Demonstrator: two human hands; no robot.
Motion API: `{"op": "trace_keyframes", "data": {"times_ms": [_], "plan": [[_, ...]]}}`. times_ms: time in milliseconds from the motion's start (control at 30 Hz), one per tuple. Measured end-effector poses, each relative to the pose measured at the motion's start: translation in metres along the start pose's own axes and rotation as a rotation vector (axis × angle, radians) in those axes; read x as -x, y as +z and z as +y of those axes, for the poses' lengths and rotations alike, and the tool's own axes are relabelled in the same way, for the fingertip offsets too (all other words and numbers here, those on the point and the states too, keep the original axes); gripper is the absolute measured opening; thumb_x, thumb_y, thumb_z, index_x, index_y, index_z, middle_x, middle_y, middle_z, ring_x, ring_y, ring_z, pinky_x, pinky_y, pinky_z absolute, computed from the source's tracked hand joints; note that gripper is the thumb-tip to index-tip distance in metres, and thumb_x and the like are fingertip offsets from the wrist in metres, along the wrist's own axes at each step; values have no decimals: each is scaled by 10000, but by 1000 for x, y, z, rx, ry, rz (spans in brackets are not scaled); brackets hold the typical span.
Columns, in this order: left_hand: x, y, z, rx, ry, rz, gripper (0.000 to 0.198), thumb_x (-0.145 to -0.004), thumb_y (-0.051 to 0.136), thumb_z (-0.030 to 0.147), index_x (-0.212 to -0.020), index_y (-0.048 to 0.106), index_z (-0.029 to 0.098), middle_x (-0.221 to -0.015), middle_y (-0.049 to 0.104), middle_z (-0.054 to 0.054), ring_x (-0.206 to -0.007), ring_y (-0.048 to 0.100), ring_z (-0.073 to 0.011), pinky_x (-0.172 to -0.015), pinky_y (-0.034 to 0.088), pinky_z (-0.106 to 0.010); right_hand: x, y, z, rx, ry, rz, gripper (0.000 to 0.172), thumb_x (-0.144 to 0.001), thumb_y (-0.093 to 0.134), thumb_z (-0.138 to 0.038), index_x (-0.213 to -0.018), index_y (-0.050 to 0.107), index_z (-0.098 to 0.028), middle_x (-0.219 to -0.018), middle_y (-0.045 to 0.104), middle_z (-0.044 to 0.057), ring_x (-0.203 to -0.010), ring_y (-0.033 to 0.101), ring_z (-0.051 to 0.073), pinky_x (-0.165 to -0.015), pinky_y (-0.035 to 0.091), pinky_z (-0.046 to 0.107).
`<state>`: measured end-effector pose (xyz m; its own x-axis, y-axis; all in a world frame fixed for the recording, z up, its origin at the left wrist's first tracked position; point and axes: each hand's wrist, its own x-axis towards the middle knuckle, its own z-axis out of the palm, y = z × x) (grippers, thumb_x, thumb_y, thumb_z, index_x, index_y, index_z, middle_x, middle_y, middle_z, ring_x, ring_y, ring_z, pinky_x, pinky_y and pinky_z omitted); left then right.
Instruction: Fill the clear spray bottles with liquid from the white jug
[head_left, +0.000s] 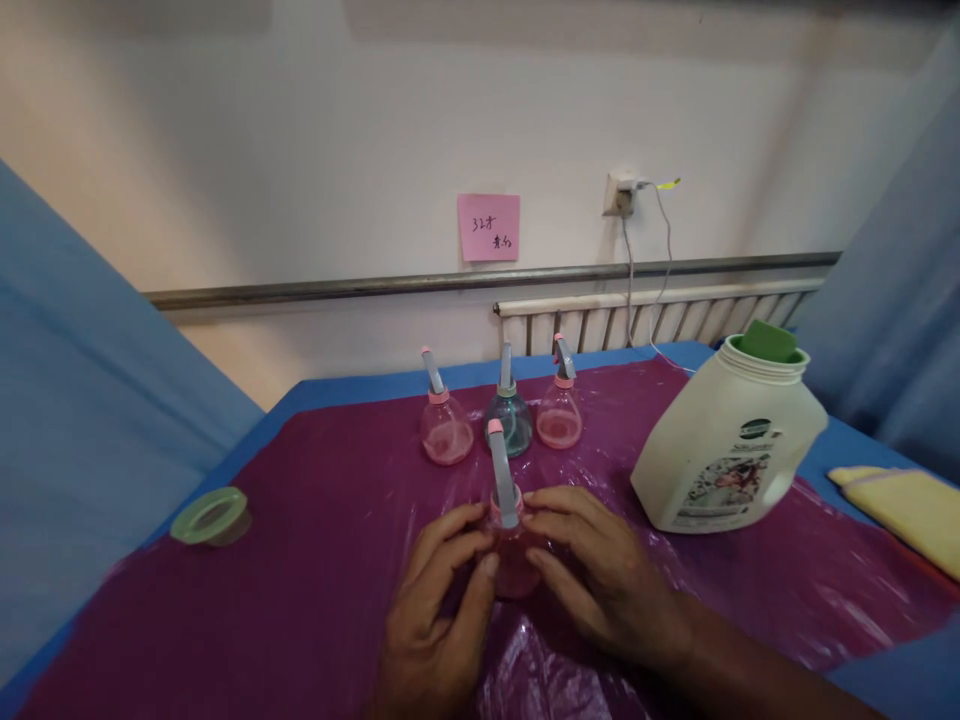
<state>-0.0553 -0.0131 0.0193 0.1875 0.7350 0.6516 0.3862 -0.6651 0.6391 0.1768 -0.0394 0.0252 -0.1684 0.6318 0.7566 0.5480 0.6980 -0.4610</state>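
- Grip of both hands is closed on the near spray bottle [516,570] from either side: the left hand [441,612] has fingertips and thumb against its left flank, the right hand [606,565] meets the right flank, at collar height and just below.
- How firm that hold is, I cannot tell from where I sit (a camera gives me contact, never pressure).
- Placement: the bottle appears to stand on the purple sheet [322,560] that covers much of the blue counter [330,390]; it sits between the two hands, both touching it, so I count neither as nearer.
- Long axis: as I read it, the body is about upright, while the grey spray head [501,470] rises from the pink collar and leans slightly left.
- That is the relation I judge everything hinges on: hands opposed across the collar, upper spray head clear above the fingers.
- Beyond it I see three more spray bottles in a loose row: a left pink-collared bottle [448,442], a teal bottle [519,425] and a right pink-collared bottle [559,428], no hand on any.
- Off right, a pale jug [724,460] holds a green piece [766,342] in its mouth; a green-rimmed dish [211,515] lies well left.
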Motion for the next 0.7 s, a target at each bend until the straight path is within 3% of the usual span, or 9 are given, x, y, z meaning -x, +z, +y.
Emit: {"op": "trace_keyframes", "data": {"times_ms": [167, 367, 567, 700], "plan": [[-5, 2, 9, 29, 57, 31, 172, -1065, 766, 165, -1138, 876, 276, -1275, 849, -70, -1155, 861, -208, -1054, 699, -316, 4, -1, 3, -7, -4, 3, 297, -1100, 717, -138, -1367, 724, -267, -1373, 813, 97, -1306, 777, 230, -1099, 671, 410], [-3, 3, 11, 41, 27, 47, 186, -1070, 754, 169, -1202, 843, 266, -1281, 839, -74, -1170, 844, -194, -1001, 690, -280, 6, -3, 3, 17, -18, 0, 237, -1113, 705, -140, -1305, 748, -272, -1372, 811, 97, -1295, 784, 216, -1088, 669, 398], [0, 6, 8, 47, 17, 3, 166, -1087, 738, 202, -1208, 840, 254, -1365, 834, -116, -1258, 829, -251, -1108, 681, -405, 8, -5, 2, 33, -13, -6, 279, -1110, 703, -134, -1344, 752, -278, -1377, 802, 104, -1306, 784, 225, -1094, 673, 408], [1, 6, 10, 63, 1, -28, 159, -1098, 722, 204, -1178, 847, 261, -1373, 828, -114, -1272, 820, -255, -1122, 666, -421, 10, -6, 2, 28, 10, -12, 281, -1102, 713, -148, -1339, 764, -291, -1376, 803, 97, -1315, 783, 239, -1096, 674, 418]]}}
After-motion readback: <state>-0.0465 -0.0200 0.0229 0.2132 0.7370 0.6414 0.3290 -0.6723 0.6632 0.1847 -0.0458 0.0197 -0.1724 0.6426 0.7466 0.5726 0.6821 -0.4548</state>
